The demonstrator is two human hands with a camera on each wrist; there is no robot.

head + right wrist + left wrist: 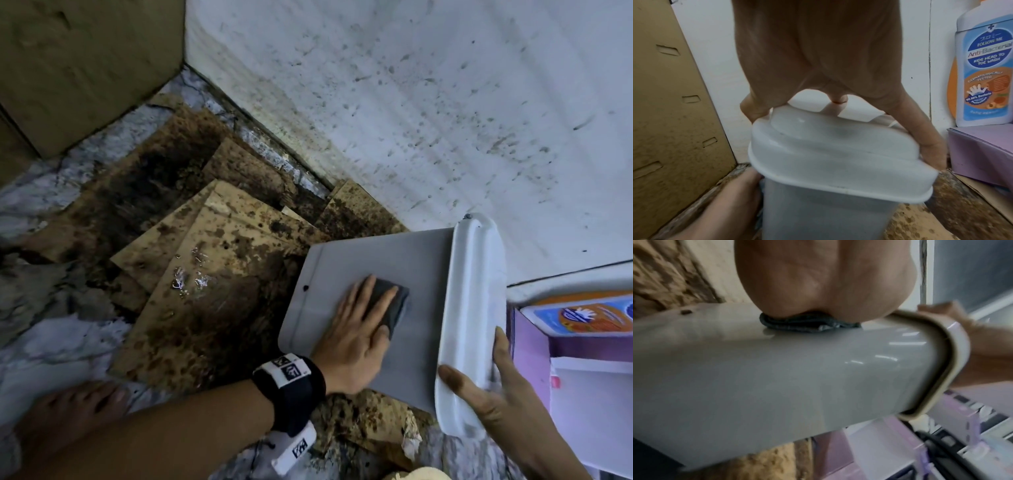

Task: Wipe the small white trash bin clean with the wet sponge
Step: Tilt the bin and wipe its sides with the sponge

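Left hand: fingers flat, pressing dark sponge onto bin's side | Right hand: fingers clasped round white lid | Trash bin: tipped over stained cardboard, beside spattered wall

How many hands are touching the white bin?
2. The left hand presses the dark sponge flat against the side of the bin. The right hand grips the bin's white lid end.
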